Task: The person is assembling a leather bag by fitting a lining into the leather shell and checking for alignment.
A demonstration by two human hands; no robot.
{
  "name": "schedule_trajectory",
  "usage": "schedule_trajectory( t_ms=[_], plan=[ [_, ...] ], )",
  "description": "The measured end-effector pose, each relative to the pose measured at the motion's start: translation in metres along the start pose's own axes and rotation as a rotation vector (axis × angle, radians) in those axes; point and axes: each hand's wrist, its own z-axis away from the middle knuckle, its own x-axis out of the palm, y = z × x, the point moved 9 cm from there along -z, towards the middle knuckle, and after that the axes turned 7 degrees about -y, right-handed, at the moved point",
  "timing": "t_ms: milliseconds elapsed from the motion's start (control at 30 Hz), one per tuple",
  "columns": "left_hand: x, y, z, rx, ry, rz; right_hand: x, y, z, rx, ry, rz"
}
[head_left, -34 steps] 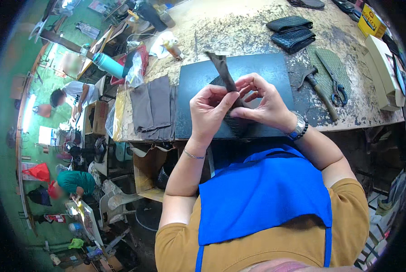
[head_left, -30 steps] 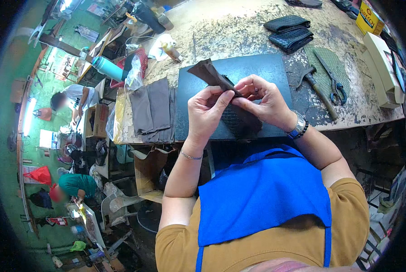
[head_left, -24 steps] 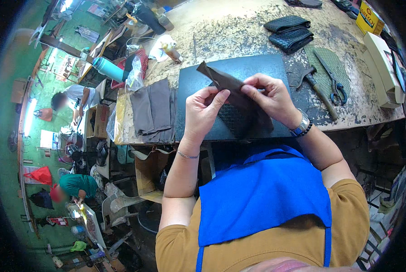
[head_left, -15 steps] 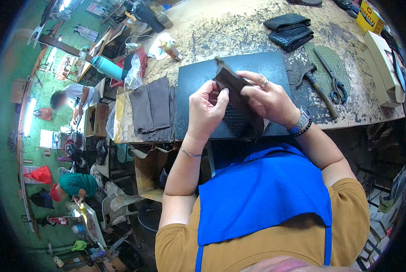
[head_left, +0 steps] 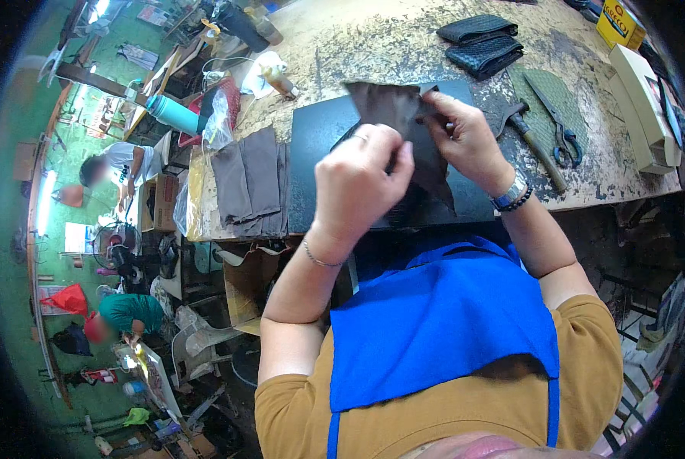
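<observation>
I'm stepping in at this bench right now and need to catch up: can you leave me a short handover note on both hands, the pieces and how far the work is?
Left hand: pinching the dark brown leather piece near its lower part, held above the black mat.
Right hand: gripping the same piece at its upper right edge.
Stack of brown pieces lies left of the mat; hammer and scissors lie to the right, untouched.
Done: one piece picked up. Left: the stack appears unworked.

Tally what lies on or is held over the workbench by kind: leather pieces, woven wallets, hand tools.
Dark leather piece held in both hands: 1
Brown leather pieces stacked at the bench's left edge: a pile, number unclear, counted as 1
Black woven wallets: 2
Hammer: 1
Scissors: 1
Total: 6
Left hand and right hand both grip the held piece.
</observation>
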Motion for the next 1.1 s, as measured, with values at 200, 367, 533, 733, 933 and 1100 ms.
schedule_trajectory(
  t_ms=[200,367,533,733,933,1100],
  plan=[
    [0.0,-0.065,-0.002,-0.335,-0.006,0.187,-0.027,-0.016,-0.009,-0.227,0.065,0.368],
    [0.015,-0.074,-0.006,-0.301,0.106,0.287,-0.018,-0.04,-0.017,-0.28,0.141,0.498],
    [0.021,-0.048,-0.016,0.003,0.127,-0.021,0.002,-0.049,-0.026,-0.307,0.098,0.523],
    [0.035,-0.055,-0.025,-0.167,0.106,0.002,0.02,-0.047,-0.03,-0.255,0.043,0.465],
    [0.059,-0.066,-0.022,-0.243,-0.027,-0.06,0.026,-0.026,-0.034,-0.098,-0.025,0.515],
    [0.068,-0.08,-0.008,-0.25,-0.099,-0.014,0.008,-0.012,-0.034,-0.099,0.061,0.67]
  ],
)
